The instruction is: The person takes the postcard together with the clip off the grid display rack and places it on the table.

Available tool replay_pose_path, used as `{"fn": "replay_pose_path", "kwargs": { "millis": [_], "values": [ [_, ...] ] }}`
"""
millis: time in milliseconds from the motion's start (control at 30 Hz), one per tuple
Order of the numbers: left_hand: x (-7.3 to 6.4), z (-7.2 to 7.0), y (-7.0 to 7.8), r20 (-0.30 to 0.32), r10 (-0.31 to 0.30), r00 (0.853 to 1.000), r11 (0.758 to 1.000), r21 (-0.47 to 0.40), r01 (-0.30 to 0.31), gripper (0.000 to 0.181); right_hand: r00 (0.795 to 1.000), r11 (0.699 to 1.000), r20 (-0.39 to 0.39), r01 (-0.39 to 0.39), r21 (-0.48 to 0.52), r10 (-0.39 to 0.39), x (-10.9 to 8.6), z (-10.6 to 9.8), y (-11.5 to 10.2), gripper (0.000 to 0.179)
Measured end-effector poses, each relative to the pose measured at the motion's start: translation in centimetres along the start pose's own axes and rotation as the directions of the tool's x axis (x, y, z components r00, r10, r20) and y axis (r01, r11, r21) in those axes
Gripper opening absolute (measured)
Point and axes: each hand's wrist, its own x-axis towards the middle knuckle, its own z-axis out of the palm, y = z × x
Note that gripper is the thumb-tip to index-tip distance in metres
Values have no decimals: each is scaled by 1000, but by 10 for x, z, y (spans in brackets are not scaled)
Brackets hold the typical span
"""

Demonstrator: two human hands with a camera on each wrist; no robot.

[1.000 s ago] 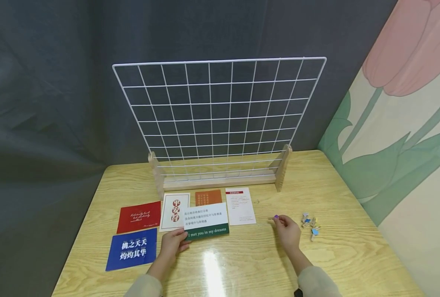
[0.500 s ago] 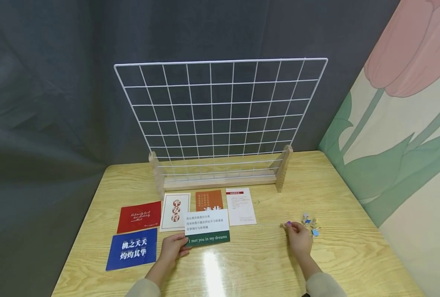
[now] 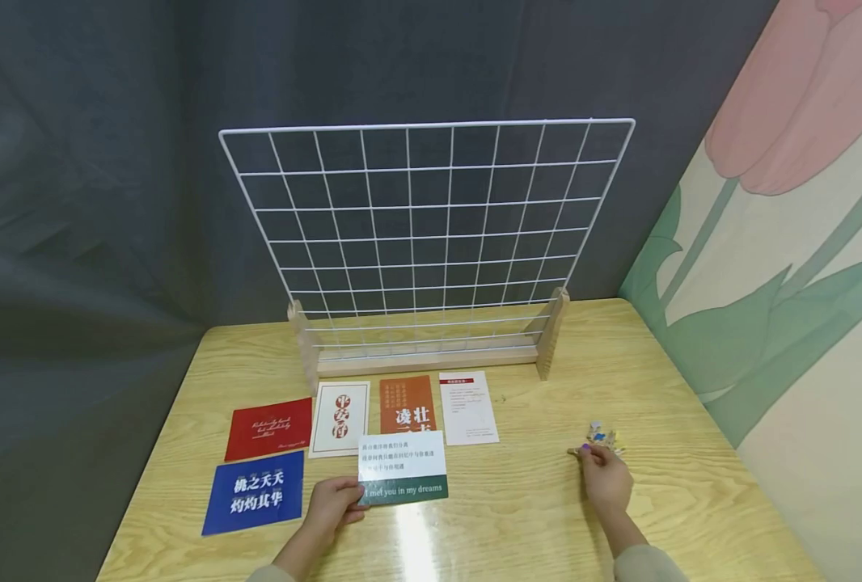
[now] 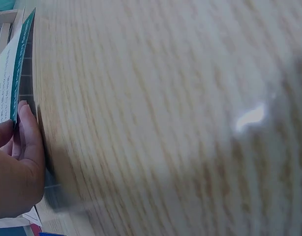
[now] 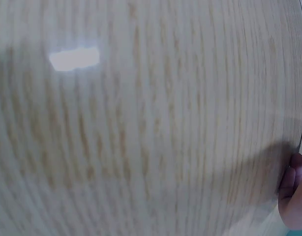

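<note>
In the head view my left hand pinches the lower left corner of a white and green card printed with "I met you in my dreams". The left wrist view shows this card tilted up from the table, thumb on top and fingers beneath. My right hand is at the right, pinching a small wooden clip between thumb and fingertips. Just beyond that hand lies a small pile of clips with blue and yellow decorations, partly hidden by it. The right wrist view catches only the edge of the hand.
A white wire grid stands upright in a wooden base at the back. Before it lie a white card with red characters, an orange card and a white text card. Red and blue cards lie left.
My left hand has drawn the white and green card toward me, uncovering more of the orange card. My right hand has moved right with the clip, to the pile.
</note>
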Motion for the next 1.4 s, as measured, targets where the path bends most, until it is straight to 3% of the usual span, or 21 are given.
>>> {"fn": "replay_pose_path", "kwargs": {
  "millis": [300,867,1200,1400],
  "values": [
    [-7,-1,-1,-6,34,999,998,46,-34,27,1000,1000,-2,-17,9,17,1,-3,2,25],
    [-13,-9,1,-21,14,1000,997,77,-13,24,999,999,-8,-32,-23,32,2,-6,0,26],
    [-15,-10,2,-15,44,999,976,216,-39,18,999,999,-10,-38,-38,37,2,-7,0,24],
    [-16,-10,3,-25,36,999,969,247,-29,14,999,998,-10,-44,-39,44,2,-8,0,24]
  ]
}}
